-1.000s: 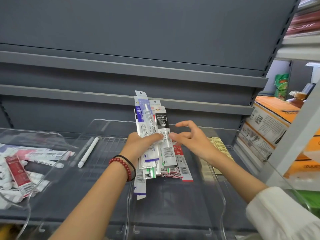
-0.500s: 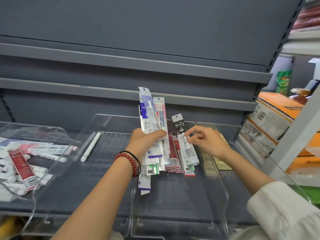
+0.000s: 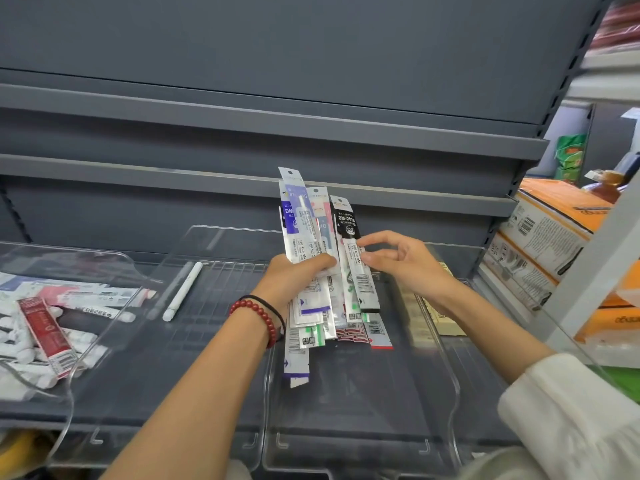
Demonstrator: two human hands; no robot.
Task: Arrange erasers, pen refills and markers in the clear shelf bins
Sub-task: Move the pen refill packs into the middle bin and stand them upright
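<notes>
The left hand (image 3: 298, 282) is clamped round the waist of a fan of long, flat, plastic-wrapped pen refill packets (image 3: 304, 233). Its thumb lies across the front, and it holds them upright with their hang-tabs pointing to twelve o'clock. A red bead bracelet (image 3: 256, 315) and a thin black band sit on that wrist.

At three o'clock of the fan is the right hand (image 3: 408, 268), forefinger and thumb pinched on the right edge of the black-topped packet (image 3: 346, 223), the outermost one. Its other fingers are loosely curled behind.

The fan hangs over the right-hand clear plastic bin (image 3: 363, 393). A few red-and-white packets (image 3: 356, 334) lie flat on the bin's floor, just behind the fan's lower ends.

Right beside it at nine o'clock stands a second clear bin (image 3: 214, 306) holding a slim white marker (image 3: 183, 289) lying aslant. There is a greyer stick shape next to the marker, and I cannot tell whether it is a pen or a reflection.

Farther toward nine o'clock, a third clear bin (image 3: 104, 252) holds a heap of white stubby pieces (image 3: 20, 341) with a red flat packet (image 3: 48, 336) on top.

The bins sit in dark grey metal shelving (image 3: 242, 129). At three o'clock, orange-and-white cardboard boxes (image 3: 547, 230) are stacked on the neighbouring rack. A white sleeve (image 3: 571, 410) shows at five o'clock.
</notes>
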